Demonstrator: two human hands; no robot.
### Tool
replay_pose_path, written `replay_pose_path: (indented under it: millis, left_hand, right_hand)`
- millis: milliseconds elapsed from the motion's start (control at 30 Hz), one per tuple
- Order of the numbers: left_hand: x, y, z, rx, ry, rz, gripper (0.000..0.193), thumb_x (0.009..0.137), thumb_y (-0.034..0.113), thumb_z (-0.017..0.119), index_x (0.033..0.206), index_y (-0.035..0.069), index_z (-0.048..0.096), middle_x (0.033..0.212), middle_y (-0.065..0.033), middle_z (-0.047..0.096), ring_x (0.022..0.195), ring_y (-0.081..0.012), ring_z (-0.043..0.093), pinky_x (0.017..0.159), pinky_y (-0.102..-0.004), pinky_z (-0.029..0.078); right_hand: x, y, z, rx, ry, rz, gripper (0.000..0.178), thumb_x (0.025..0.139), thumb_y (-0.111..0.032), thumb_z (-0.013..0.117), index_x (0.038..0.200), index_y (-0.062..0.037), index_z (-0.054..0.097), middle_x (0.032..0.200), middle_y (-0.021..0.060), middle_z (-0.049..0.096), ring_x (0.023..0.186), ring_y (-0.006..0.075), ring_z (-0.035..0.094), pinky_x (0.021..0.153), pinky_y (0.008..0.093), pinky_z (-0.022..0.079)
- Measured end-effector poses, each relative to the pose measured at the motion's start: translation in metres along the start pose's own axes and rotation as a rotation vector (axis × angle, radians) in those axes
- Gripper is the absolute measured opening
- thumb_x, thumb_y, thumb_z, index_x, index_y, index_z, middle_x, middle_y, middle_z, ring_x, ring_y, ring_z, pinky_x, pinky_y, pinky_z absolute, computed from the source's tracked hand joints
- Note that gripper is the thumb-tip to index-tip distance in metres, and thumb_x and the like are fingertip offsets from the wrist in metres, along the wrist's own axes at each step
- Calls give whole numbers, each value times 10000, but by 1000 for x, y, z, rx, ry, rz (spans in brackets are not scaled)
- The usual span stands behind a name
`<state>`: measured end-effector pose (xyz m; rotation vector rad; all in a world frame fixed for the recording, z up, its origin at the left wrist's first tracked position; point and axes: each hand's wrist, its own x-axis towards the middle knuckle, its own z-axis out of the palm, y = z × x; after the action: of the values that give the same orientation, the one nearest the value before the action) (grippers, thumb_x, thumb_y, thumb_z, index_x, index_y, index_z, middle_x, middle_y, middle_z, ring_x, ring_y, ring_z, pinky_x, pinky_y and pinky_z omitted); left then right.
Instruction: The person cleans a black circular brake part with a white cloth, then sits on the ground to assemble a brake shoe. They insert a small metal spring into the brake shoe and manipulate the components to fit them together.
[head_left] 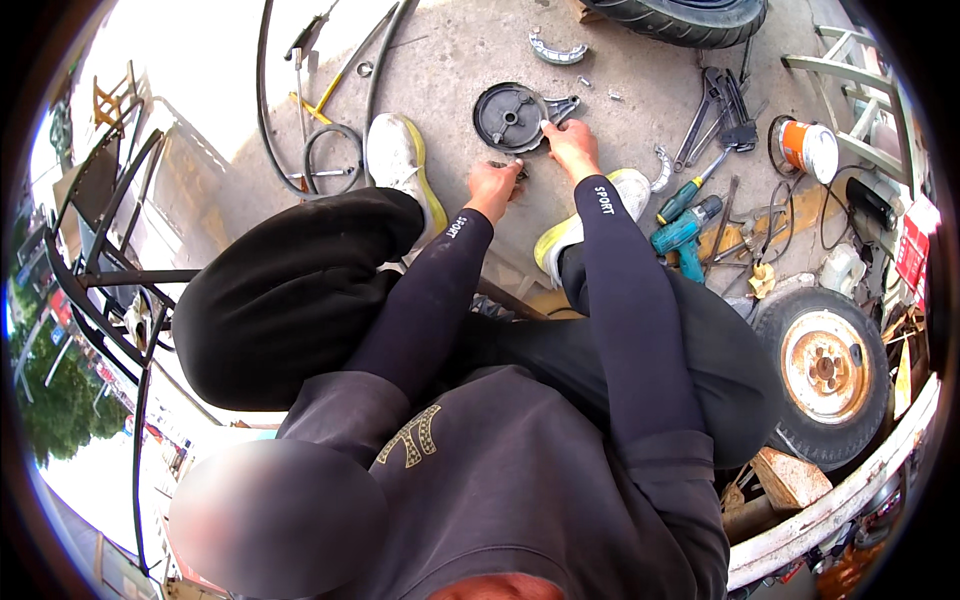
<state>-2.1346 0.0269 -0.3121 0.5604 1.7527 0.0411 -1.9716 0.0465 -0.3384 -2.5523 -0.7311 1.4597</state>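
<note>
The plate (pixel 510 117), a round dark disc with a short arm jutting from its right side, lay on the concrete floor (pixel 450 70) just ahead of the person's hands, its ribbed face turned up. The right hand (pixel 572 150) was partly closed, thumb and fingers pinched together at the plate's right edge, near the root of that arm; whether they gripped the plate or only touched it, I could not tell. The left hand (pixel 492 188), just below the plate, was curled around something small and dark, too hidden by the fingers to make out. Both hands were between the white shoes (pixel 398 158) of the person, who sat low with knees spread. Beyond the plate lay a curved brake shoe (pixel 558 50), with two small bolts (pixel 614 95) near it, and a second shoe-shaped piece (pixel 661 168) lay beside the right foot. Farther right were dark metal tools (pixel 713 88), a screwdriver (pixel 680 203), a teal drill (pixel 688 237) and an orange-and-white can (pixel 808 150). A tyre (pixel 690 22) lay at the top, and a wheel (pixel 825 365) with a rusty centre at the right. On the left side, a yellow T-bar (pixel 345 75) lay among black hose (pixel 262 75).
</note>
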Motion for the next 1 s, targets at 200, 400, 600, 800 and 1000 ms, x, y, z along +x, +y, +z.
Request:
replay_pose_path:
  millis: [200,400,600,800,1000]
  left_hand:
    - [1,-8,1,109,103,46,426,896,380,683,872,-45,655,777,-188,712,685,-291,716,683,-405,558]
    - [-23,44,-9,339,536,683,204,891,190,628,1037,48,618,1068,-179,657,987,-376,627,863,-469,482]
    - [4,132,11,830,243,1206,302,846,112,656,1142,80,603,1085,-122,640,1084,-348,587,909,-436,489]
    - [39,174,46,1117,243,1406,384,772,190,748,1128,128,616,1109,-50,633,1089,-257,591,878,-426,476]
    - [62,186,31,1279,133,1375,297,789,178,713,1065,103,631,1064,-72,647,1098,-268,584,879,-435,464]
  right_hand:
    - [-39,-29,-16,-228,72,-30,510,881,-489,664,1116,-38,706,1143,207,702,1118,376,658,941,459,526]
    - [-35,-13,-36,25,442,-33,294,899,-287,655,1092,-65,645,1079,172,716,1051,367,676,878,464,535]
    - [2,-17,-55,167,594,-233,260,847,-135,685,1102,-98,652,1050,138,706,1010,338,678,856,434,535]
    - [23,-41,-66,-238,482,-426,203,858,-152,676,1053,-98,665,1051,122,647,985,334,672,821,445,557]
    - [37,-41,-56,-401,483,-446,129,870,-87,604,988,-85,657,1031,129,644,957,337,684,814,432,572]
